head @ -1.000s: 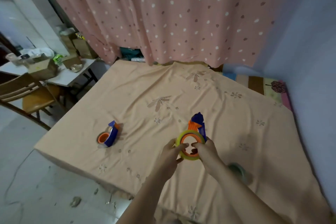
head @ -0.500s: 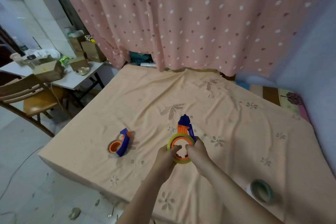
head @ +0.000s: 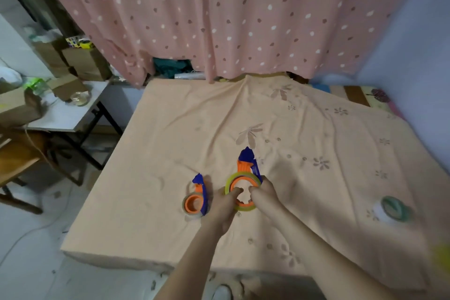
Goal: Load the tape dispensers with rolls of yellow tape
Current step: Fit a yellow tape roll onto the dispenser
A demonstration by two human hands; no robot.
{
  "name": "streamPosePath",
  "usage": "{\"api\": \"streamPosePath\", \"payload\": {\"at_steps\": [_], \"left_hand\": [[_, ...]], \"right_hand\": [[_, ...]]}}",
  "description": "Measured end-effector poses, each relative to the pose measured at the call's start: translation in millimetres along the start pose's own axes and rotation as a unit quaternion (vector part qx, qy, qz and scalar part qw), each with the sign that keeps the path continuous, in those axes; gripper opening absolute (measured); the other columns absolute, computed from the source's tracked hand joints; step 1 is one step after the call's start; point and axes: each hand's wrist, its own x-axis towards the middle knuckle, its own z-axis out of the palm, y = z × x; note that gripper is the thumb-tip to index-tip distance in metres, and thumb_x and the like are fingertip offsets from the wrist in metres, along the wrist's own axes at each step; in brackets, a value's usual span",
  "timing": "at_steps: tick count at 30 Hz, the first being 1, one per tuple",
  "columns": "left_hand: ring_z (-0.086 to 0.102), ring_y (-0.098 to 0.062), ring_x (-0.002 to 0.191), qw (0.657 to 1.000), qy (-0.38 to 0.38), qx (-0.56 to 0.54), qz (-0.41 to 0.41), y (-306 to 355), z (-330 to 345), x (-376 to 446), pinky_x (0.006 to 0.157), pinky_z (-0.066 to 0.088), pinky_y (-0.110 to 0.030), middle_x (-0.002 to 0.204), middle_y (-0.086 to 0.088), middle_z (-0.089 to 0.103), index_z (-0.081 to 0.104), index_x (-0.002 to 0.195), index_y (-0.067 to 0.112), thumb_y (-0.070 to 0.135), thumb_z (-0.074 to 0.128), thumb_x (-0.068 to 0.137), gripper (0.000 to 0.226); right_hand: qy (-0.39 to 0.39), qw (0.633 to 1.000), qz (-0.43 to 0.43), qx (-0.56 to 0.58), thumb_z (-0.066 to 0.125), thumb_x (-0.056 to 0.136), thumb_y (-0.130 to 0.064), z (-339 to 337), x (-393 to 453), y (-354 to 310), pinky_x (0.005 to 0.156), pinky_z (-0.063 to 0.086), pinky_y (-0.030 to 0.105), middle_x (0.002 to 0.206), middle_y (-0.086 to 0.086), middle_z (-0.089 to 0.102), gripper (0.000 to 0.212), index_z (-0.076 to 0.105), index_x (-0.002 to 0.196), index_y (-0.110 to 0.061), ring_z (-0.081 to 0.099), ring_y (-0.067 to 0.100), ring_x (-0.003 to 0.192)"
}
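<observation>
A blue and orange tape dispenser (head: 247, 163) lies on the peach bedsheet (head: 316, 143), with a roll of yellow tape (head: 229, 184) around its orange hub. My left hand (head: 222, 206) and my right hand (head: 264, 192) both press on that roll and hub, fingers meeting in the middle. A second blue and orange dispenser (head: 197, 198) lies just left of my left hand, with a clear roll on its orange hub. Another tape roll (head: 393, 207), greenish, lies on the sheet at the right.
A pink dotted curtain (head: 219, 19) hangs behind the bed. At the left stand a small white table (head: 68, 117) with cardboard boxes and a jar, and a wooden chair (head: 17, 161). The bed's front edge runs just below my forearms. A blurred yellow thing (head: 442, 257) shows at the right edge.
The view has swung, so everything sits further right and lower in frame. My hands stay on the yellow roll and the dispenser. The second dispenser now appears closer to my left hand.
</observation>
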Motion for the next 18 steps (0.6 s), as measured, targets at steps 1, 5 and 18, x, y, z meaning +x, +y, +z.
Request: {"api": "streamPosePath", "payload": {"at_steps": [1, 5, 18], "left_hand": [[0.067, -0.014, 0.065, 1.0, -0.004, 0.002, 0.0, 1.2, -6.3, -1.4, 0.07, 0.055, -0.032, 0.067, 0.001, 0.071, 0.065, 0.093, 0.011, 0.006, 0.061, 0.093, 0.005], [0.063, -0.012, 0.056, 1.0, -0.014, -0.003, 0.007, 4.0, -26.0, -15.6, 0.064, 0.052, -0.03, 0.063, -0.001, 0.067, 0.065, 0.089, 0.007, 0.003, 0.06, 0.092, 0.007], [0.071, -0.032, 0.097, 0.999, 0.005, -0.006, 0.034, 17.0, -94.7, -38.5, 0.094, 0.055, -0.045, 0.111, -0.025, 0.074, 0.068, 0.115, -0.001, 0.004, 0.056, 0.096, 0.023]], "right_hand": [[0.004, 1.0, -0.002, 0.002, 0.046, 0.085, 0.001, 5.9, -3.9, -0.1, 0.075, 0.054, 0.033, 0.101, 0.009, 0.068, 0.033, 0.058, 0.112, -0.014, 0.063, 0.024, 0.086], [0.005, 1.0, -0.005, 0.008, 0.046, 0.087, 0.001, 22.0, -15.3, -0.9, 0.072, 0.049, 0.03, 0.1, 0.009, 0.067, 0.031, 0.058, 0.113, -0.013, 0.061, 0.023, 0.084], [-0.044, 0.998, -0.01, 0.053, 0.057, 0.083, -0.012, 90.4, -41.3, -7.7, 0.055, 0.047, 0.023, 0.083, 0.0, 0.068, 0.019, 0.062, 0.099, -0.02, 0.065, 0.014, 0.075]]}}
